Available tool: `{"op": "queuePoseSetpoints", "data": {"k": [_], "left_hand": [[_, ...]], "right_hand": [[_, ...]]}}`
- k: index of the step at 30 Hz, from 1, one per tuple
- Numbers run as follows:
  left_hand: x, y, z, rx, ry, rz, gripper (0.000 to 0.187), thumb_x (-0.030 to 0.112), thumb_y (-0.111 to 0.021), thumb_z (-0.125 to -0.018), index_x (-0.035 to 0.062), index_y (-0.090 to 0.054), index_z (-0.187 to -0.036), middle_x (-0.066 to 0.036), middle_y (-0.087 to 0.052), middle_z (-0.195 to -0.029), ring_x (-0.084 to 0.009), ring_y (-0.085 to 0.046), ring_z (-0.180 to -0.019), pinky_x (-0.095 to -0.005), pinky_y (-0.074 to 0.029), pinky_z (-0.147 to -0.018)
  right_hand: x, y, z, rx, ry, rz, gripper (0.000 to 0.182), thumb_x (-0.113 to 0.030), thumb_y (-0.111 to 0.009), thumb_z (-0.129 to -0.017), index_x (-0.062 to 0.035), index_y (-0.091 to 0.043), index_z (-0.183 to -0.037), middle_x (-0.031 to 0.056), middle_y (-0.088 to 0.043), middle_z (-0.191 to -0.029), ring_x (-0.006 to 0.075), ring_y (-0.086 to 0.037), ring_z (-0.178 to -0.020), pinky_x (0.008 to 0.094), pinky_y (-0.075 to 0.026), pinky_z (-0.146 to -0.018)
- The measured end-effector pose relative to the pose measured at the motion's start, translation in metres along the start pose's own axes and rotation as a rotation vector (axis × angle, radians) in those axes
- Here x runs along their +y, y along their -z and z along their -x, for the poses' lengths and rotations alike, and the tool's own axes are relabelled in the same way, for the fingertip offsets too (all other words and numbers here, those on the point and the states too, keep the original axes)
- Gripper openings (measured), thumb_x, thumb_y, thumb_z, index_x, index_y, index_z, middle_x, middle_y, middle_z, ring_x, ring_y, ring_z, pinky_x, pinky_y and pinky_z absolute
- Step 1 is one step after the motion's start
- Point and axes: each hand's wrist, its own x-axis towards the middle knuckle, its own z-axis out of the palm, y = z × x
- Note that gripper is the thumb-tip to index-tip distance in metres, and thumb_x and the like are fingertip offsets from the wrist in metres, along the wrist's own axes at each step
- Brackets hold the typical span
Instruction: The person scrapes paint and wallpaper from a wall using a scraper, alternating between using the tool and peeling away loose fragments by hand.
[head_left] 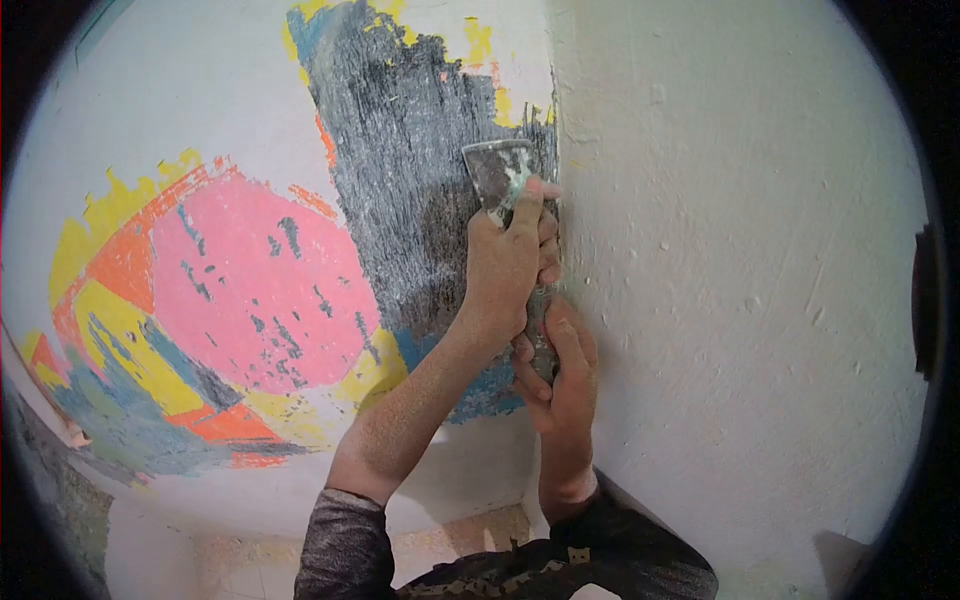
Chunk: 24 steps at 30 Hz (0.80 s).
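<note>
A scraper [497, 168] with a wide, paint-smeared metal blade lies against the dark grey patch [400, 160] of the painted wall, close to the corner. My left hand [507, 260] is wrapped round its upper part, with a finger stretched along the blade. Lower down, my right hand [562, 365] grips the dark handle [541, 350]. The blade's broad edge points up, and the grey surface around it is streaked. Part of the handle is hidden by my fingers.
Left of the grey patch, the wall bears a pink circle [260, 285] with yellow, orange and blue shapes. A bare off-white wall [740, 280] meets it at the corner on the right. A dark object [924, 300] shows at the right edge.
</note>
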Motion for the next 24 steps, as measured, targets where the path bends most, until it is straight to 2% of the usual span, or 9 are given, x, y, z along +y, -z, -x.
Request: {"op": "queuePoseSetpoints", "data": {"k": [3,7,9,13,15,18,22,24], "left_hand": [[0.009,-0.002,-0.01,-0.067,-0.06,-0.007,0.025,0.026,-0.052,-0.093,0.0015,-0.057,-0.099,0.005,-0.037,-0.061,-0.0044,-0.034,-0.047,-0.0221,-0.031,-0.041],[0.009,-0.002,-0.011,-0.069,-0.079,0.014,0.027,0.026,-0.052,-0.093,0.0011,-0.057,-0.1,0.005,-0.036,-0.062,-0.0046,-0.034,-0.047,-0.0226,-0.031,-0.041],[0.002,0.0,-0.001,-0.027,-0.039,-0.018,0.027,0.026,-0.052,-0.093,0.0006,-0.056,-0.101,0.005,-0.037,-0.062,-0.0047,-0.034,-0.047,-0.0232,-0.031,-0.041],[0.006,-0.002,-0.015,-0.06,-0.087,0.006,0.027,0.025,-0.051,-0.094,0.0004,-0.056,-0.101,0.004,-0.037,-0.062,-0.005,-0.035,-0.047,-0.0234,-0.032,-0.041],[0.006,-0.003,-0.02,-0.123,-0.054,0.194,0.025,0.025,-0.05,-0.094,0.0009,-0.056,-0.1,0.004,-0.038,-0.062,-0.0049,-0.035,-0.047,-0.0235,-0.031,-0.04],[0.004,-0.001,-0.005,-0.051,-0.043,0.02,0.025,0.024,-0.049,-0.094,0.0007,-0.056,-0.101,0.005,-0.037,-0.062,-0.0043,-0.036,-0.048,-0.0235,-0.031,-0.041],[0.01,-0.004,-0.013,-0.079,-0.064,0.024,0.025,0.023,-0.048,-0.094,0.0003,-0.055,-0.102,0.005,-0.037,-0.061,-0.0044,-0.035,-0.047,-0.0234,-0.031,-0.041],[0.018,-0.01,-0.019,-0.082,-0.063,0.079,0.025,0.024,-0.049,-0.094,0.0005,-0.056,-0.103,0.005,-0.037,-0.062,-0.0048,-0.035,-0.046,-0.0233,-0.031,-0.041]], "right_hand": [[-0.006,-0.006,-0.009,0.076,-0.038,-0.025,0.023,-0.028,-0.044,-0.097,-0.0065,-0.053,-0.099,-0.0007,-0.054,-0.069,0.0008,-0.034,-0.039,0.0166,-0.028,-0.033],[-0.01,-0.009,-0.008,0.036,0.011,0.014,0.023,-0.028,-0.044,-0.097,-0.0067,-0.053,-0.1,-0.0012,-0.053,-0.068,0.0006,-0.034,-0.039,0.0166,-0.028,-0.033],[-0.003,-0.003,-0.001,0.038,-0.022,0.016,0.023,-0.028,-0.044,-0.097,-0.0068,-0.052,-0.101,-0.0012,-0.053,-0.068,0.0006,-0.035,-0.039,0.0166,-0.028,-0.033],[-0.009,-0.004,-0.013,0.017,-0.029,-0.006,0.023,-0.029,-0.044,-0.097,-0.0068,-0.051,-0.101,-0.0017,-0.053,-0.068,0.0008,-0.035,-0.039,0.0166,-0.028,-0.033],[-0.016,-0.012,-0.015,0.006,-0.018,-0.031,0.023,-0.029,-0.045,-0.096,-0.0072,-0.051,-0.101,-0.002,-0.053,-0.068,0.0007,-0.035,-0.039,0.0169,-0.029,-0.033],[-0.001,0.001,-0.005,0.032,0.001,-0.003,0.022,-0.028,-0.045,-0.096,-0.0071,-0.05,-0.1,-0.0022,-0.052,-0.067,0.0006,-0.035,-0.039,0.0173,-0.029,-0.033],[-0.008,-0.004,-0.013,0.056,-0.017,-0.001,0.021,-0.026,-0.044,-0.096,-0.0064,-0.05,-0.1,-0.0019,-0.052,-0.068,0.0008,-0.036,-0.039,0.0174,-0.029,-0.033],[-0.019,-0.012,-0.019,-0.023,-0.032,-0.099,0.022,-0.027,-0.045,-0.095,-0.0054,-0.051,-0.1,-0.0018,-0.053,-0.068,0.0012,-0.036,-0.039,0.0171,-0.028,-0.033]]}}
